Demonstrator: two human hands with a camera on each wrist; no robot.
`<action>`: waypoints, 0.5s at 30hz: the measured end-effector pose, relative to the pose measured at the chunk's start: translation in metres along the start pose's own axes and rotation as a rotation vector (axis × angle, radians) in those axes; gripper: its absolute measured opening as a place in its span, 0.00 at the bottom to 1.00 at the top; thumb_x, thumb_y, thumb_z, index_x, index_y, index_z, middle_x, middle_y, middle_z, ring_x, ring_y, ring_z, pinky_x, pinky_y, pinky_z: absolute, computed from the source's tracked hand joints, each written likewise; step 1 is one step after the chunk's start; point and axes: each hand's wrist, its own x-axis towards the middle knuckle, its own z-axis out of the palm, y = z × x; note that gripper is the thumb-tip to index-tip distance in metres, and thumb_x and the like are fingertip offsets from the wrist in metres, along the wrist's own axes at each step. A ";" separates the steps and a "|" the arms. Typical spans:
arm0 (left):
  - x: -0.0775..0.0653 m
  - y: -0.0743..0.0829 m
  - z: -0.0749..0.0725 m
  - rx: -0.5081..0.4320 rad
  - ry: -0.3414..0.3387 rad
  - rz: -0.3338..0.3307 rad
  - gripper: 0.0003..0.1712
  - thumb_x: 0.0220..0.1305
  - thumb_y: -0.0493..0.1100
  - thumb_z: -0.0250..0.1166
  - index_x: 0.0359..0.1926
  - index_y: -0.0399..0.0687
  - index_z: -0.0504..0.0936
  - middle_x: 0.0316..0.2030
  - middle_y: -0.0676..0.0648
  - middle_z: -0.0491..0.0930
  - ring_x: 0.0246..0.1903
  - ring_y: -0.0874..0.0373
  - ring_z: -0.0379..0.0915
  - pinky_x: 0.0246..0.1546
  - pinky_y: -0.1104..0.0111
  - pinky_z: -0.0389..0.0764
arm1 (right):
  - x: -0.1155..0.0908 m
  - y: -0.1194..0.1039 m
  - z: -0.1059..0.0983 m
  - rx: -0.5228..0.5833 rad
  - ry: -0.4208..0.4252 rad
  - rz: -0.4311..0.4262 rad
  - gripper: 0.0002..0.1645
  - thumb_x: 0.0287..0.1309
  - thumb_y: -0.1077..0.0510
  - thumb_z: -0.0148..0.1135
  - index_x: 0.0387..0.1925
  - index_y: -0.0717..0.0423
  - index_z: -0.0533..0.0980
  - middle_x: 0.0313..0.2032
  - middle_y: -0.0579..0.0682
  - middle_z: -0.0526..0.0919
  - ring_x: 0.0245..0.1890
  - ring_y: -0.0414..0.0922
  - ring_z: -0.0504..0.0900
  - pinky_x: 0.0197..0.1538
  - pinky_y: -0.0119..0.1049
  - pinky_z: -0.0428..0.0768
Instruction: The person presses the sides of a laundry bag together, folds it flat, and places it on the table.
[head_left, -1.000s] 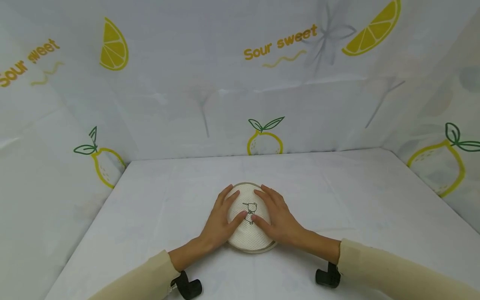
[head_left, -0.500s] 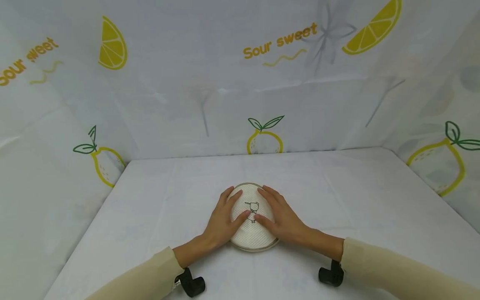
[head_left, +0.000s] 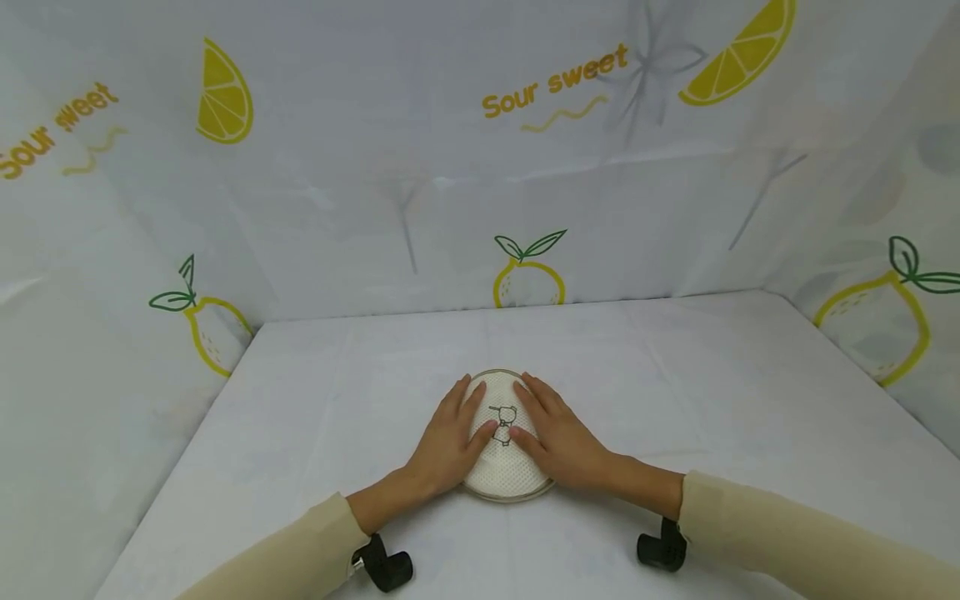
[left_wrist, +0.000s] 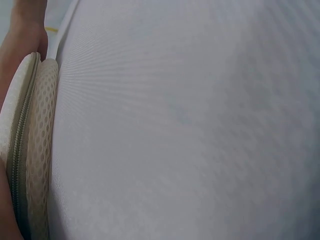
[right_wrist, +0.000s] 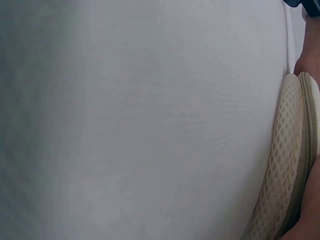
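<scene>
A round, cream mesh zip pouch (head_left: 504, 477) with a dark line drawing on top lies on the white table in the head view. My left hand (head_left: 444, 446) rests over its left side, fingers spread and thumb on the top near the drawing. Over the right side lies my right hand (head_left: 570, 446) in the same way, its thumb tip close to the left one. Both wrist views show the pouch from the side: a honeycomb mesh wall and a greenish zipper (left_wrist: 21, 135) running round it. The undersides of both hands are mostly hidden.
The white cloth-covered table (head_left: 360, 375) reaches back to a white curtain (head_left: 337, 167) printed with lemons and words. More curtain hangs at both sides. A black wrist camera (head_left: 386, 567) sits under the left cuff, another (head_left: 662, 548) under the right.
The pouch and both hands have shifted slightly to the right since a second ago. Both hands stay on the pouch throughout, with little change in how the fingers lie.
</scene>
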 end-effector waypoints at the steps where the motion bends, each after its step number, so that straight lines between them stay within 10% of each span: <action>1: 0.000 0.000 0.000 0.012 -0.006 0.002 0.35 0.72 0.53 0.51 0.70 0.36 0.58 0.69 0.30 0.52 0.68 0.37 0.50 0.62 0.47 0.58 | 0.000 0.000 0.000 -0.007 0.000 -0.006 0.38 0.70 0.50 0.51 0.70 0.70 0.53 0.70 0.67 0.50 0.70 0.61 0.50 0.65 0.58 0.57; 15: -0.001 0.000 0.003 0.090 0.006 0.038 0.33 0.73 0.50 0.50 0.69 0.32 0.58 0.68 0.29 0.53 0.67 0.37 0.50 0.63 0.48 0.58 | 0.000 0.001 0.005 -0.051 0.011 -0.014 0.37 0.70 0.51 0.50 0.69 0.71 0.54 0.69 0.68 0.51 0.69 0.63 0.50 0.66 0.57 0.54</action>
